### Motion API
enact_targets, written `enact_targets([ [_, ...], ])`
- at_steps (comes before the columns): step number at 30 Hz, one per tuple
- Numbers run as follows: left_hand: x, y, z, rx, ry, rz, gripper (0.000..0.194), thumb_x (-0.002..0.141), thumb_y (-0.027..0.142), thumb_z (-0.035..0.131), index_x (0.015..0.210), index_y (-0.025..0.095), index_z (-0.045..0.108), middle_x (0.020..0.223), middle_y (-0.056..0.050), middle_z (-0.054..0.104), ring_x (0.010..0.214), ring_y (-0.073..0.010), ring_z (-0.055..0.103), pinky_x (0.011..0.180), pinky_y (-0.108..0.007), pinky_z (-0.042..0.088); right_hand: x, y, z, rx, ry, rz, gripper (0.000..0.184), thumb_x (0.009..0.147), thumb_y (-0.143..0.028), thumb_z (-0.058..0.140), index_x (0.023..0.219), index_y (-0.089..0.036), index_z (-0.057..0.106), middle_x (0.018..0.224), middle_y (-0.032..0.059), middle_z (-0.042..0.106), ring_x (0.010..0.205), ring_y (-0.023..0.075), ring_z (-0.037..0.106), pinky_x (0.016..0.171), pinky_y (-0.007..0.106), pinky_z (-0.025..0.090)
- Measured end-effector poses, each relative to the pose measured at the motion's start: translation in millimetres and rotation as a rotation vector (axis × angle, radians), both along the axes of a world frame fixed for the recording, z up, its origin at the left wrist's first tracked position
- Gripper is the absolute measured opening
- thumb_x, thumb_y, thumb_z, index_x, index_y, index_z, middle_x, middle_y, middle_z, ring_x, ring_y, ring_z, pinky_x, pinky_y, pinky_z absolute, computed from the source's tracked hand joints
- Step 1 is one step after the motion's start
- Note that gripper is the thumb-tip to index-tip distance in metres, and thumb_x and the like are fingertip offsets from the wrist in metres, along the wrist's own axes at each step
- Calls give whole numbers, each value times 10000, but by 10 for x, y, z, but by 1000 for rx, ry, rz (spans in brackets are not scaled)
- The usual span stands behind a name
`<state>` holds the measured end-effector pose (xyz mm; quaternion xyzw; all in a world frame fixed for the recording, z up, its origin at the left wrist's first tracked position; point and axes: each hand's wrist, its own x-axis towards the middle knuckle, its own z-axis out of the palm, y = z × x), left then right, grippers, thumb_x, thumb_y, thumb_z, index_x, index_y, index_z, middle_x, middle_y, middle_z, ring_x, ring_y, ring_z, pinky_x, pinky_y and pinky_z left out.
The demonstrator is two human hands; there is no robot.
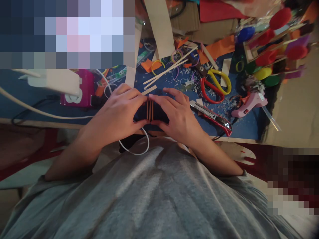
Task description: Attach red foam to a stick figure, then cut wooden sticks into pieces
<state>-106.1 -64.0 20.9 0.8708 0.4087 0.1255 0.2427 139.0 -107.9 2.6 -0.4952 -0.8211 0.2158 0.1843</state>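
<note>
A few short, thin wooden sticks [150, 111] stand side by side in front of my body, just above the near edge of the blue table. My left hand [119, 111] pinches them from the left, fingertips at the top ends and thumb at the bottom ends. From the right, my right hand [178, 111] grips the same sticks in the same way, its index finger raised off them. Whether the sticks are joined is unclear. Just beyond my fingertips lies another short flat stick [149, 89], and longer thin sticks [169, 68] lie crossed behind it.
Right of my hands lie a red utility knife [214, 117], red-and-yellow-handled scissors [219, 83] and a pink glue gun [250, 104] with a clear glue stick. White charger [62, 81] and magenta power strip [87, 86] stand left, with cables near. Paper scraps [216, 49] and coloured round pieces [271, 59] clutter the back.
</note>
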Motion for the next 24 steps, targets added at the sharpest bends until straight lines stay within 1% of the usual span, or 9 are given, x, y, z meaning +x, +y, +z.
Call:
enact_targets([
  [3,30,11,-5,13,7,-18,422,853,281,943,1243,301,785,1194,-115,774,1311,-448,688,1194,-657,587,22,-9,2,-12,-1,4,651,1058,-328,780,1678,-240,603,1584,140,777,1633,445,545,1345,679,417],
  [7,23,38,-20,36,-4,-17,530,849,274,961,1343,331,776,1219,-112,772,1320,-443,679,1209,-666,584,43,-25,-2,1,4,-5,667,1043,-288,789,1680,-227,601,1606,136,763,1624,432,549,1359,656,414],
  [11,22,30,-22,-2,-49,4,420,879,308,950,1274,318,809,1194,-116,768,1343,-448,667,1234,-693,560,62,-30,-14,15,1,-20,653,1037,-267,779,1668,-220,617,1642,131,737,1614,416,551,1378,633,403],
  [12,27,20,-12,-6,-46,10,428,881,306,946,1288,318,811,1216,-117,766,1355,-447,664,1240,-694,557,68,-31,-19,20,-3,-23,652,1037,-269,778,1667,-214,619,1630,132,743,1613,415,552,1377,632,403],
  [14,36,-6,22,-3,-7,30,552,883,308,944,1411,323,784,1319,-121,751,1400,-453,646,1257,-694,548,82,-32,-28,35,-9,-26,659,1032,-276,787,1665,-191,624,1594,138,762,1609,421,557,1367,631,409],
  [16,42,-29,60,4,56,49,737,879,327,960,1571,325,706,1427,-129,716,1446,-466,619,1277,-696,534,92,-32,-33,48,-10,-25,664,1026,-282,798,1659,-170,631,1569,144,773,1604,428,562,1355,626,417],
  [18,42,-42,84,12,109,52,844,872,352,982,1648,320,651,1458,-136,699,1456,-472,608,1282,-695,529,93,-32,-32,46,-8,-22,661,1025,-280,797,1655,-165,635,1565,146,774,1600,429,564,1348,623,421],
  [20,37,-39,81,30,130,47,819,881,370,985,1633,301,668,1426,-143,707,1429,-470,618,1271,-691,536,86,-29,-28,29,-9,-26,650,1035,-280,779,1660,-186,628,1568,139,773,1604,428,557,1343,631,421],
  [24,30,-7,37,59,123,42,646,941,372,933,1547,292,725,1385,-139,728,1394,-455,635,1246,-691,553,66,-24,-23,17,-7,-27,639,1053,-282,748,1672,-210,609,1574,132,772,1611,431,545,1341,649,410],
])
